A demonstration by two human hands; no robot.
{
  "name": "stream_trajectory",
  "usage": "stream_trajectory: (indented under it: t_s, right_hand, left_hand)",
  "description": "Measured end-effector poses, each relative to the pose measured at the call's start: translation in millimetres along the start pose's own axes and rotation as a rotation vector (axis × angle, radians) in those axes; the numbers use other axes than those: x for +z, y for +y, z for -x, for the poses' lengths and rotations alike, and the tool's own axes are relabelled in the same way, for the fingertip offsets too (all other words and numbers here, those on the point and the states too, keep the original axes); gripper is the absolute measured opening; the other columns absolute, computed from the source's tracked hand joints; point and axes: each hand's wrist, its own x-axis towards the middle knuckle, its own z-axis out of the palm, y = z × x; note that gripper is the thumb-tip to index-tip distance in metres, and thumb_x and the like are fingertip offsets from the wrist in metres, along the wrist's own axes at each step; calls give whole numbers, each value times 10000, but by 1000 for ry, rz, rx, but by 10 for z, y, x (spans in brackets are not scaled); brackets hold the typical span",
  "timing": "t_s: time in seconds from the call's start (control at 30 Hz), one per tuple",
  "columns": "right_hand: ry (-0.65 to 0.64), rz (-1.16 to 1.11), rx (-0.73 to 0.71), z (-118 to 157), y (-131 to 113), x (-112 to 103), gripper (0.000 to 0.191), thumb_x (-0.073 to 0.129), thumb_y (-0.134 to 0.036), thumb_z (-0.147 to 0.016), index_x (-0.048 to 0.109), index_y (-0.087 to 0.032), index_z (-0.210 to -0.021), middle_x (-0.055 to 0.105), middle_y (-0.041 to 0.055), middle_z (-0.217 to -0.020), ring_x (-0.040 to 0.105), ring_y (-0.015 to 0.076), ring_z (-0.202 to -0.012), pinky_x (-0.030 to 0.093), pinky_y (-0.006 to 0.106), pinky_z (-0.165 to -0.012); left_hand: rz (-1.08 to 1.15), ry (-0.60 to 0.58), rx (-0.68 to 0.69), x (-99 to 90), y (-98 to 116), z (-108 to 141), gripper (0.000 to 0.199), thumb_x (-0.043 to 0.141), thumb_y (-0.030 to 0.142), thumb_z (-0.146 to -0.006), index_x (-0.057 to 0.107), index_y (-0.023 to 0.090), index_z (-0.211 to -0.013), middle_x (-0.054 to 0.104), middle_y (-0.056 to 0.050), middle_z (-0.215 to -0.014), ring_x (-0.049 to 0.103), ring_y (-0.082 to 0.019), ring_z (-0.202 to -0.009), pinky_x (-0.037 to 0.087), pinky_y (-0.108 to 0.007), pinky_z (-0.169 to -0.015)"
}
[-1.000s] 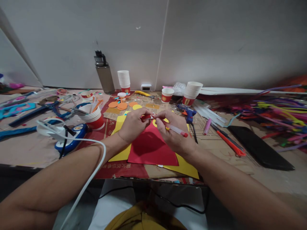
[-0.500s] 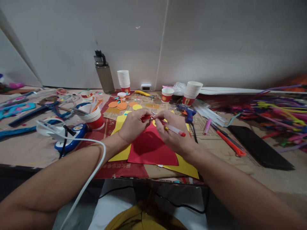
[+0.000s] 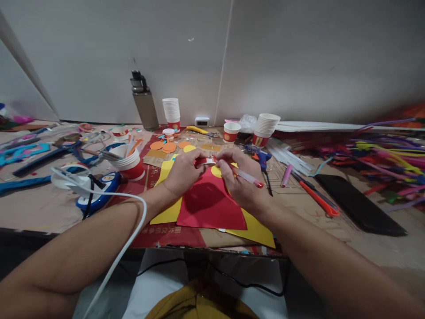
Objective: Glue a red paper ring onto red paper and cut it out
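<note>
Above a red paper sheet (image 3: 212,204), my left hand (image 3: 184,173) is closed on a small red-and-white paper cup piece (image 3: 208,162), curved like a low ring. My right hand (image 3: 244,177) is closed round a pen (image 3: 247,178) with a clear barrel and a red end, which points out to the right. The thumb and fingers of that hand are at the right edge of the cup piece; whether they grip it I cannot tell. Beneath the red sheet lie yellow sheets (image 3: 162,212). A yellow paper disc (image 3: 216,171) shows between the hands.
Behind are orange discs (image 3: 169,147), a yellow-handled cutter (image 3: 197,129), stacked paper cups (image 3: 265,128) and a bottle (image 3: 145,106). A cup of tools (image 3: 129,166) and a white cable (image 3: 144,212) are left. Rightward lie a glue gun (image 3: 263,159), red-orange cutter (image 3: 318,197) and phone (image 3: 360,201).
My right hand has shifted slightly right, and the pen with it. The cup piece has turned and shows more of its white edge. My left hand stays nearly in place.
</note>
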Motion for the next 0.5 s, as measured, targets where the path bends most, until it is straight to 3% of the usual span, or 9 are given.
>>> stream_trajectory:
  t_s: [0.3, 0.5]
  right_hand:
    - [-23, 6, -52, -23, 85, -22, 141, 490, -167, -921, 595, -209, -1006, 640, 72, -995, 587, 193, -952, 474, 363, -863]
    - [-61, 123, 31, -50, 196, -107, 236, 481, -207, -913, 580, -166, -1123, 587, 126, -1061, 561, 229, -976, 477, 394, -869]
  left_hand:
    - [74, 2, -104, 16, -21, -10, 59, 664, 156, -757, 662, 183, -810, 692, -2, -755, 586, -122, -674, 456, -252, -657]
    - [188, -32, -179, 16, -4, -14, 146, 683, 314, -778, 663, 182, -835, 695, -9, -773, 602, -124, -655, 468, -241, -603]
